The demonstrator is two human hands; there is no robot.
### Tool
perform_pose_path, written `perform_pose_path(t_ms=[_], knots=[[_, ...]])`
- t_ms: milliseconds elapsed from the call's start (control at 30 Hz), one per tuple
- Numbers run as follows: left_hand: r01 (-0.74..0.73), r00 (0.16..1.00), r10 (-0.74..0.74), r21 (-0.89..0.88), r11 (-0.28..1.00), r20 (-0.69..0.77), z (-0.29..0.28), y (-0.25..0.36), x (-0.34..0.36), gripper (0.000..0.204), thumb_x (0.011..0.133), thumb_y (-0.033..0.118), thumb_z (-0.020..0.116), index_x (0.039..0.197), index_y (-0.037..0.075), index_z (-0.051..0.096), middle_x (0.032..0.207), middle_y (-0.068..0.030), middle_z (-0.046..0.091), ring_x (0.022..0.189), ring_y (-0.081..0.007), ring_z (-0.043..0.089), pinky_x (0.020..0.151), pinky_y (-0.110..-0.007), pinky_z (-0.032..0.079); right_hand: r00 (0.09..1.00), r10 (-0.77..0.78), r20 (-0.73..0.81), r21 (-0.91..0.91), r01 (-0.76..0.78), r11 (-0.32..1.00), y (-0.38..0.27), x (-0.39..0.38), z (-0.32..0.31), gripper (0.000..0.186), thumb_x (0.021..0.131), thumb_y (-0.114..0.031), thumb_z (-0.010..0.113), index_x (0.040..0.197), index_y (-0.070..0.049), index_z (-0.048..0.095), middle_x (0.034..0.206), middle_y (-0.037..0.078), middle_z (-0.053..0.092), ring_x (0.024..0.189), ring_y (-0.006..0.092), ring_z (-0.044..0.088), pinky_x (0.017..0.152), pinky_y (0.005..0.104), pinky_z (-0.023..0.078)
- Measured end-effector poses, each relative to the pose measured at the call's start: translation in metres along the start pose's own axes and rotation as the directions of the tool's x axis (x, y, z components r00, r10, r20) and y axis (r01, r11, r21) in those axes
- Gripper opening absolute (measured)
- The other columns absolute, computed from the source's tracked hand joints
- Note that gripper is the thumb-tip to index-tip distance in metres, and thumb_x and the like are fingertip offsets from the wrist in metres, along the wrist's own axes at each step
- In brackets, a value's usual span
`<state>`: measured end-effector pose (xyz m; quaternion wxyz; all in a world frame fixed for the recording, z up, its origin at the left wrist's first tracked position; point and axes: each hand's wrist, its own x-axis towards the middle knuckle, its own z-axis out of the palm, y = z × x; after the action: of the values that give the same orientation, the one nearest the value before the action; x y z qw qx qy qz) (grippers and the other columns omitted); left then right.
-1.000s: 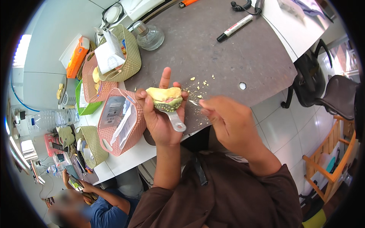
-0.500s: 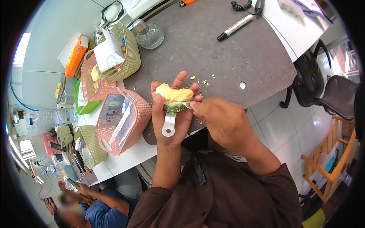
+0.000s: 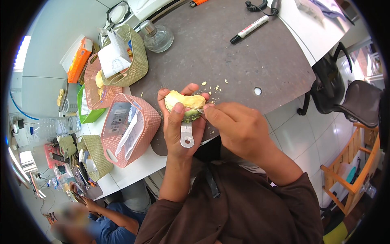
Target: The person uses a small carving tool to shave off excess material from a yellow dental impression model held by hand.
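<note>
My left hand [image 3: 175, 132] is closed round a lumpy yellow piece [image 3: 183, 99] with a green, knobbly underside [image 3: 191, 115], fingers curled around its sides. A flat metal handle [image 3: 187, 133] with a hole sticks down from beneath it. My right hand [image 3: 239, 126] is pinched on a thin, small tool [image 3: 200, 110] at the piece’s right side; its tip is mostly hidden. Yellow crumbs [image 3: 217, 88] lie scattered on the dark desk mat [image 3: 248, 61] just beyond my hands.
Woven baskets [image 3: 130, 130] line the left. A glass bottle [image 3: 159, 40] and marker [image 3: 248, 29] sit toward the back. A co-worker in blue [image 3: 122, 221] holds a phone at lower left. A black chair [image 3: 357, 105] and wooden rack [image 3: 345, 175] stand right.
Since a second ago, my right hand has moved left and brought the tool against the piece. The piece has shifted rightward in my left hand, and its handle now points straight down.
</note>
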<state>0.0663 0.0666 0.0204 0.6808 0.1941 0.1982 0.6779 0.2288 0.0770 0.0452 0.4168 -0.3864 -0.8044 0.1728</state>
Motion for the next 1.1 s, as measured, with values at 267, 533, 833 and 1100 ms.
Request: perform_pose_path(t_ms=[267,533,833,1100], knots=[[-0.013,1.000,0.013,0.019,1.000,-0.005,0.000,0.002,0.001,0.050,0.098,0.016,0.065,0.137,0.029,0.036,0.138,-0.0202,0.051,0.122,-0.0378,0.058,0.100,-0.048,0.054,0.994,0.072,-0.084,0.146,-0.059,0.987,0.006,-0.001,0.018,0.023,0.078,-0.003,0.067,0.100,-0.010,0.067,0.084,0.003,0.066,0.072,0.0222,0.068,0.055,0.0344,0.053],[-0.025,1.000,0.026,-0.061,0.998,0.007,-0.004,0.003,0.004,0.044,0.096,0.013,0.065,0.132,0.029,0.046,0.137,-0.0181,0.054,0.123,-0.0401,0.056,0.103,-0.051,0.050,0.998,0.019,-0.055,-0.006,-0.020,1.000,0.002,0.010,0.016,0.015,0.082,-0.007,0.065,0.096,-0.011,0.063,0.079,0.003,0.063,0.068,0.0223,0.066,0.053,0.0365,0.051],[-0.016,1.000,0.010,-0.247,0.969,-0.026,-0.014,0.012,0.004,0.039,0.094,0.016,0.064,0.130,0.027,0.056,0.141,-0.0170,0.053,0.128,-0.0423,0.051,0.110,-0.056,0.047,0.976,0.198,0.085,0.169,-0.210,0.963,-0.007,0.002,-0.008,0.012,0.086,-0.007,0.069,0.097,-0.009,0.065,0.079,0.005,0.063,0.070,0.0254,0.067,0.057,0.0386,0.052],[0.103,0.995,-0.104,-0.228,0.968,0.008,-0.006,0.007,0.002,0.049,0.086,0.009,0.066,0.130,0.027,0.057,0.142,-0.0168,0.054,0.129,-0.0426,0.053,0.117,-0.062,0.039,0.994,0.111,-0.025,0.173,-0.105,0.979,-0.009,0.006,0.005,0.018,0.085,-0.004,0.069,0.102,-0.008,0.068,0.082,0.007,0.063,0.074,0.0252,0.067,0.061,0.0374,0.053]])
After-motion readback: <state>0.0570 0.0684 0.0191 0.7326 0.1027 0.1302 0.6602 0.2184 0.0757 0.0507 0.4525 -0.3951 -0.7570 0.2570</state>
